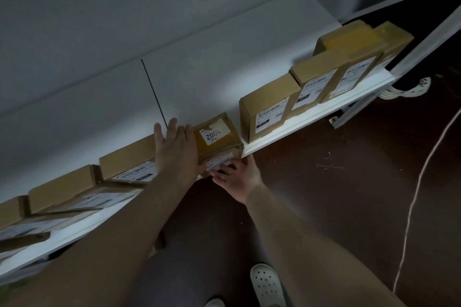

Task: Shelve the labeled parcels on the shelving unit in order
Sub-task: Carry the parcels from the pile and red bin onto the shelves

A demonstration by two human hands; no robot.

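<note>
Parcel (219, 138) on shelf (212, 77) (front edge), btwn L boxes (127, 164) & R boxes (268, 107).

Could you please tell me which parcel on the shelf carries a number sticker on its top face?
The small tape-wrapped parcel between the left hand and right hand; the other boxes show only printed shipping labels.

Parcel storeroom: labelled cartons (268, 112) along white shelf (199, 70).

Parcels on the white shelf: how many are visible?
8, perhaps more. Four cardboard boxes stand at the right; the taped 002 parcel is mid-shelf; three more boxes are at the left. A brown edge bottom left may be another.
</note>
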